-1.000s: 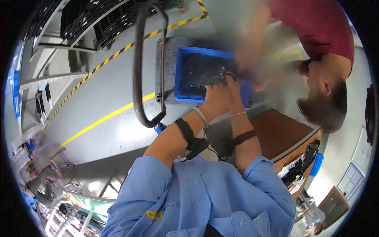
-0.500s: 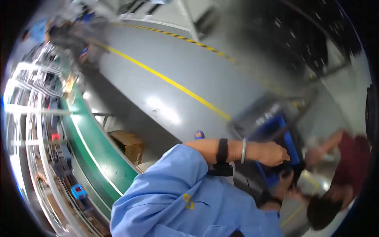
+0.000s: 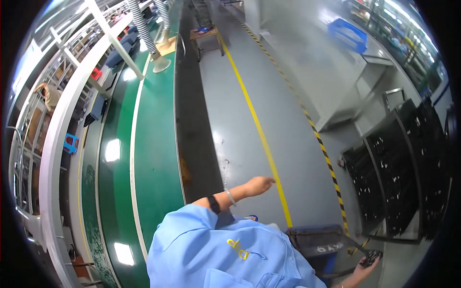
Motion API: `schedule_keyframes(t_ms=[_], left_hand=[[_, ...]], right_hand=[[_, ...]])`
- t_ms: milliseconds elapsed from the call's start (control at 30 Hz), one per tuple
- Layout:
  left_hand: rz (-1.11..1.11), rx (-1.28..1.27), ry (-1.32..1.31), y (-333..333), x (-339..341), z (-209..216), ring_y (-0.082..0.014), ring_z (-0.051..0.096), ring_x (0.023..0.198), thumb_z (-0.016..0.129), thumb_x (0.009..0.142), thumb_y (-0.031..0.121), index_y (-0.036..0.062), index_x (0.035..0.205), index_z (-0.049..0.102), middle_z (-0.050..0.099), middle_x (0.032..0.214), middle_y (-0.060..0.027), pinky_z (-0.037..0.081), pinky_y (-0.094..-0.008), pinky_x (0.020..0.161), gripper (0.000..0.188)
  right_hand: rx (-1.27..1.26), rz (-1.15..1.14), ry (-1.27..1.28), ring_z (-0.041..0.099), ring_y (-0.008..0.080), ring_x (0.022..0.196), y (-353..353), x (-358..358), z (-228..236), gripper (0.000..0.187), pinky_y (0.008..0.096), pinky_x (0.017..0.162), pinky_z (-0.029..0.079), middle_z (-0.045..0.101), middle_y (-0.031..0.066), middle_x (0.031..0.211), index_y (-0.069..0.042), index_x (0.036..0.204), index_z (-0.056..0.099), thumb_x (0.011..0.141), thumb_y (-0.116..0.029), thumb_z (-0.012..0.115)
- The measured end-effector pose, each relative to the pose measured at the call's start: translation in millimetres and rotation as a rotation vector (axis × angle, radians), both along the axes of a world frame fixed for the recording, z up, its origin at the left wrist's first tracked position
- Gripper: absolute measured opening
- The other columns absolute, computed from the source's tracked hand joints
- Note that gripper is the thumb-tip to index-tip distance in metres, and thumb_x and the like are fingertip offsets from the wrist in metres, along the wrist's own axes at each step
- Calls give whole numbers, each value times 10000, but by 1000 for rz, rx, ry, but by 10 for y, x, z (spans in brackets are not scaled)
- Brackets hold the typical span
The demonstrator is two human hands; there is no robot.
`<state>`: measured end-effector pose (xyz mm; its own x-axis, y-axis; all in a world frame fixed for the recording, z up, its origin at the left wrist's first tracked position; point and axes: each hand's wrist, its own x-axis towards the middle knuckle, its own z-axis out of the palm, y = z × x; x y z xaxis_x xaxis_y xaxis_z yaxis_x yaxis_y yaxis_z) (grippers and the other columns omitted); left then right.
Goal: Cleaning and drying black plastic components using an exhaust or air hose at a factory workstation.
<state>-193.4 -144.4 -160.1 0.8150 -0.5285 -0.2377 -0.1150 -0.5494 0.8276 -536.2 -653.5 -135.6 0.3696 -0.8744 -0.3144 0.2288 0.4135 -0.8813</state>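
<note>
My left hand (image 3: pixel 260 186) is held out over the grey floor, its fingers curled in and nothing visible in them. A dark wristband (image 3: pixel 213 204) and a pale bangle (image 3: pixel 230 197) are on that arm. At the lower right, my right hand (image 3: pixel 366 271) is closed around a small black, mottled object (image 3: pixel 371 258), whose kind I cannot make out. Beside that hand stands a dark bin (image 3: pixel 317 235) with pale marking on its side and a blue part (image 3: pixel 330 263) within it. My body hides the near part of the bin.
A green conveyor belt (image 3: pixel 156 139) runs along my left, with white frame posts (image 3: pixel 113 38) beyond. A wooden stool (image 3: pixel 204 34) stands far ahead. Black panels (image 3: pixel 394 168) stand at the right, near a grey bench (image 3: pixel 336 96) and a blue crate (image 3: pixel 347 35). A yellow line (image 3: pixel 254 115) crosses the floor.
My hands, together over the blue-edged bin half a second ago, are now far apart. The view has turned left toward the conveyor. The other person in dark red is out of view.
</note>
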Motion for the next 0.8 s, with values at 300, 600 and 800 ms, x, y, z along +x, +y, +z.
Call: schedule_keyframes(t_ms=[300, 600, 800], left_hand=[[312, -18, 178, 947, 529, -202, -156, 610, 845, 475, 874, 121, 21, 1153, 545, 636, 959, -112, 491, -292, 769, 305], [706, 59, 54, 1361, 1748, 144, -283, 609, 969, 504, 838, 126, 37, 1141, 562, 622, 1057, -174, 479, -340, 843, 320], [936, 60, 47, 1647, 2185, 204, -268, 614, 957, 536, 827, 137, 21, 1131, 565, 631, 1039, -159, 482, -330, 839, 326]], right_hand=[[271, 298, 36, 552, 120, 666, 409, 3012, -207, 211, 225, 521, 416, 624, -13, 826, -154, 931, 623, 806, -324, 621], [401, 584, 162, 576, 127, 652, 679, 5778, -523, 156, 257, 522, 430, 623, -39, 746, -154, 791, 614, 799, -310, 621], [326, 951, 157, 522, 167, 526, 1730, 7766, -489, 212, 288, 459, 392, 574, 1, 650, -145, 752, 566, 813, -347, 592]])
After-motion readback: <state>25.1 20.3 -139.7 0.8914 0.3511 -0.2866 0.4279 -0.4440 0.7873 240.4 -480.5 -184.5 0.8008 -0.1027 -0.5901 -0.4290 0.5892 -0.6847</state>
